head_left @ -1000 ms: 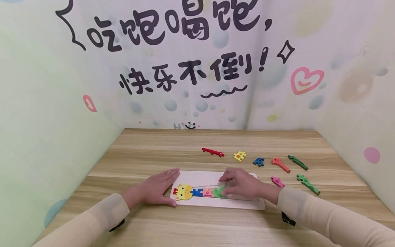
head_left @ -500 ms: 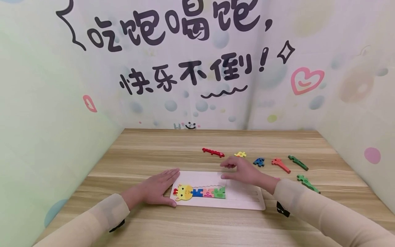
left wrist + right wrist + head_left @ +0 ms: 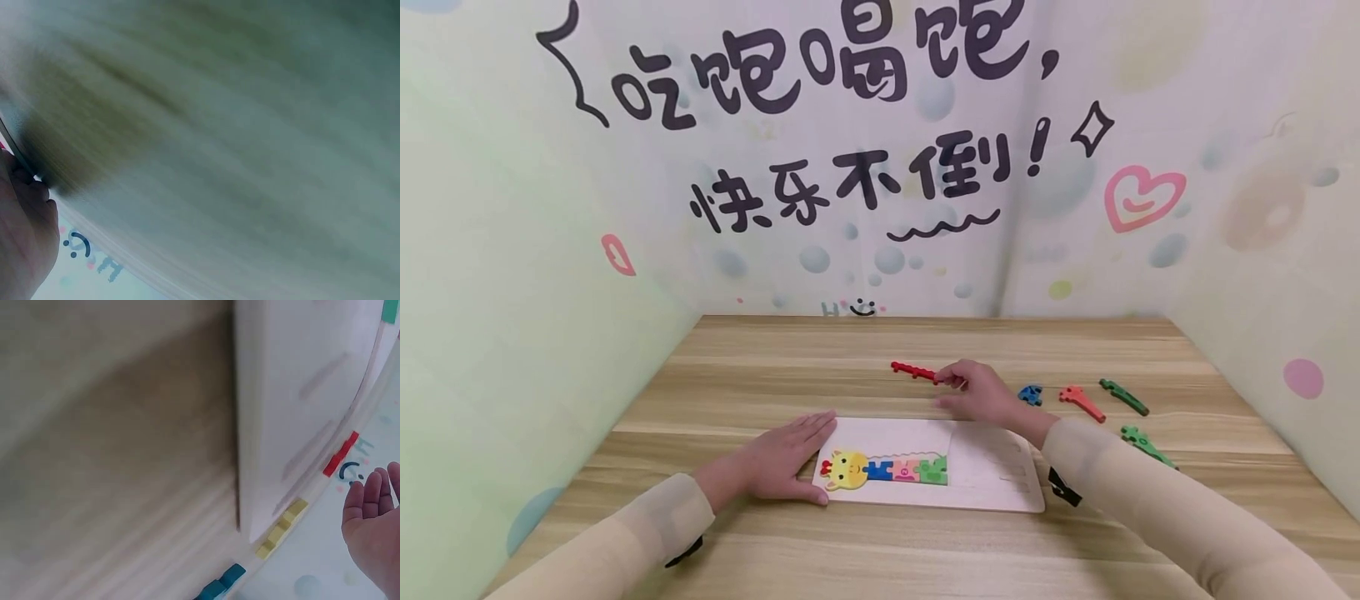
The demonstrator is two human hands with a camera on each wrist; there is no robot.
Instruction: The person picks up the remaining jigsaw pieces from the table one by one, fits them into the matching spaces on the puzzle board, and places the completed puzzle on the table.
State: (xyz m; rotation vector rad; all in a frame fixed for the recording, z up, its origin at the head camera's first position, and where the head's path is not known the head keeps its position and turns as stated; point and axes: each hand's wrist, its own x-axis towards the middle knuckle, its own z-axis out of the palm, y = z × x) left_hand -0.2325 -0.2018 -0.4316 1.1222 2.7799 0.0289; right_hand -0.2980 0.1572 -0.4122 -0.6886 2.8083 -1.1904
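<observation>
A pale wooden puzzle board (image 3: 992,479) lies on the table, with a yellow giraffe head (image 3: 847,470) and blue, pink and green pieces (image 3: 907,471) set in a row. My left hand (image 3: 782,458) rests on its left end, fingers straight, thumb along the near edge. Beyond the board's far edge, my right hand (image 3: 981,393) hovers with loosely bent fingers, its tips overlapping the right end of a red puzzle piece (image 3: 914,372). No grip on that piece shows. A yellow piece (image 3: 281,528), hidden by this hand in the head view, shows in the right wrist view.
To the right lie a blue piece (image 3: 1031,395), an orange piece (image 3: 1082,402), a dark green piece (image 3: 1124,397) and a light green piece (image 3: 1147,445). A printed wall (image 3: 850,275) rises behind the table (image 3: 760,350).
My right hand has moved from the green piece on the board, away over the far edge, to the red piece. The green piece stays in the row. My left hand has not moved.
</observation>
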